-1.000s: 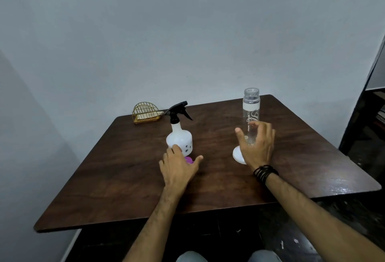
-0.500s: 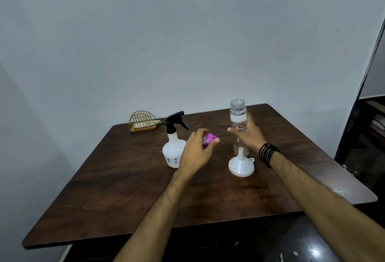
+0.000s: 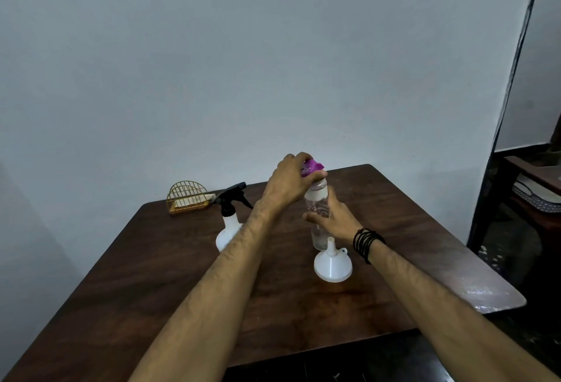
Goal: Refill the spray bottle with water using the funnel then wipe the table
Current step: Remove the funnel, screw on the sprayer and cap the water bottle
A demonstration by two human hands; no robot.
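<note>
A clear water bottle (image 3: 317, 199) stands upright near the middle of the dark wooden table (image 3: 158, 278). My right hand (image 3: 332, 220) grips its body from the right. My left hand (image 3: 290, 180) holds a purple cap (image 3: 312, 166) right on the bottle's mouth. A white funnel (image 3: 333, 265) sits upside down on the table just in front of the bottle. The white spray bottle (image 3: 228, 230) with its black trigger head stands to the left, partly hidden by my left forearm.
A gold wire holder (image 3: 188, 196) with a pale cloth or sponge in it sits at the table's back left edge against the grey wall. A dark piece of furniture (image 3: 528, 199) stands off the table's right side.
My left hand lifted the purple cap from the table beside the spray bottle and carried it up to the water bottle's mouth. My right hand moved from the funnel to the bottle's body.
</note>
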